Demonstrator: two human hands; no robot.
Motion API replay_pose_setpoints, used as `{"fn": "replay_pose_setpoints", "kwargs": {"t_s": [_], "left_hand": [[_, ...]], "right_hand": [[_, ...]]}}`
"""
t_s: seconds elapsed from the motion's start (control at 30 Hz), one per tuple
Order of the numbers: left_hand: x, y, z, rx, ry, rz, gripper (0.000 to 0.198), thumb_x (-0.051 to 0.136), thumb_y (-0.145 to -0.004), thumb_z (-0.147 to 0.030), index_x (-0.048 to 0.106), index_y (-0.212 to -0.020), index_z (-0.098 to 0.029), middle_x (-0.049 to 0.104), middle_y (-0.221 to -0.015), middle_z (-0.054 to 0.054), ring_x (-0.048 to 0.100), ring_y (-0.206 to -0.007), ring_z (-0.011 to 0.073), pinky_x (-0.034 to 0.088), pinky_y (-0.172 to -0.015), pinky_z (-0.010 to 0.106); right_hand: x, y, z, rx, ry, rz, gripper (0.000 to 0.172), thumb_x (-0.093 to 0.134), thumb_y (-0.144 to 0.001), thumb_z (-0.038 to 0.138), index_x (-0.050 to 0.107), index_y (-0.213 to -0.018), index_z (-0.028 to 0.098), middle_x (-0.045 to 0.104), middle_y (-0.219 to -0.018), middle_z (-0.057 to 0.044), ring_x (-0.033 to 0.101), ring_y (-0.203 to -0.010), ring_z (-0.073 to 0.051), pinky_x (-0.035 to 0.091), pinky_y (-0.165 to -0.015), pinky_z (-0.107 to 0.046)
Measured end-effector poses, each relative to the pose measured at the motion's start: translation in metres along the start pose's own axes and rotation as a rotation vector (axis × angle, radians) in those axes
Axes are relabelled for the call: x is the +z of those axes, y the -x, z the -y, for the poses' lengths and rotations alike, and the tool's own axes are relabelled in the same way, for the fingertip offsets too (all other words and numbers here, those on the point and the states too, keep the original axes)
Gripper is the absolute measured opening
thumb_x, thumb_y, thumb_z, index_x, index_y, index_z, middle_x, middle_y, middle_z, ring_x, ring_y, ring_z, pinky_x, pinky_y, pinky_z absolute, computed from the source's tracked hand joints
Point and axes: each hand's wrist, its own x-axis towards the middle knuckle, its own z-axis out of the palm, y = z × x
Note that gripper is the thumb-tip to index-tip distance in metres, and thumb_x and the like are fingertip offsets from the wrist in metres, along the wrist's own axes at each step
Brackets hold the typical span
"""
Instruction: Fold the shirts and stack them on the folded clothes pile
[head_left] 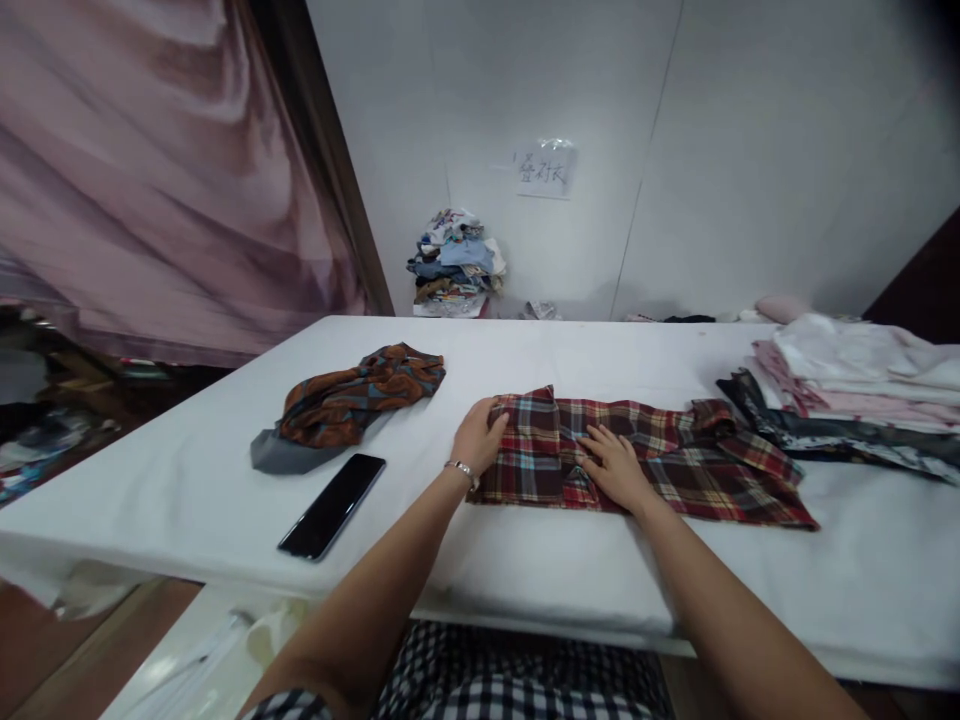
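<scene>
Head view: A red plaid woven shirt (637,460), partly folded into a long flat band, is lying near the front edge of the white cloth-covered table (187,480), right of its middle. The left hand (480,438), which is wearing a thin metal bracelet (462,468), is gripping the shirt's folded left end with the fingers curled over the cloth. The right hand (615,468) is lying flat and spread on the middle of the shirt, pressing it down.

A glossy black rectangular smartphone (332,505) is lying close to the front edge, left of the shirt. Behind the smartphone, a crumpled orange-and-blue patterned garment (360,395) is resting in a soft heap. A stack of folded pink and white garments (847,385) is occupying the right edge. A mixed clothes pile (455,262) is leaning against the smooth white wall.
</scene>
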Motion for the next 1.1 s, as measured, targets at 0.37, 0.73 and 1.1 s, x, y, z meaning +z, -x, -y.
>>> {"fn": "replay_pose_setpoints", "kwargs": {"t_s": [0.37,0.73,1.1], "left_hand": [[0.046,0.019,-0.004,0.253,-0.440,0.360,0.068,0.030,-0.087,-0.064,0.038,-0.142,-0.025,0.032,-0.152,0.009,0.019,-0.142,0.0300,0.005,-0.113,0.059],[0.059,0.022,0.005,0.273,-0.392,0.330,0.068,0.029,-0.086,-0.065,0.040,-0.141,-0.028,0.033,-0.151,0.010,0.018,-0.142,0.0309,0.000,-0.112,0.060],[0.058,0.025,0.005,0.275,-0.348,0.296,0.066,0.031,-0.086,-0.064,0.043,-0.139,-0.028,0.033,-0.151,0.011,0.019,-0.142,0.0321,0.000,-0.111,0.062]], "right_hand": [[-0.002,0.000,0.001,0.005,-0.009,-0.004,0.043,0.044,-0.091,0.042,0.056,-0.128,0.026,0.040,-0.147,-0.005,0.025,-0.141,-0.024,0.014,-0.112,-0.051],[-0.007,-0.006,0.008,0.065,-0.113,-0.132,0.038,0.045,-0.089,0.040,0.062,-0.120,0.025,0.057,-0.133,-0.007,0.045,-0.129,-0.025,0.026,-0.109,-0.051],[-0.019,-0.097,0.069,-0.028,-0.050,-0.136,0.054,0.049,-0.086,0.039,0.048,-0.134,0.015,0.050,-0.139,-0.011,0.045,-0.128,-0.021,0.035,-0.106,-0.033]]}}
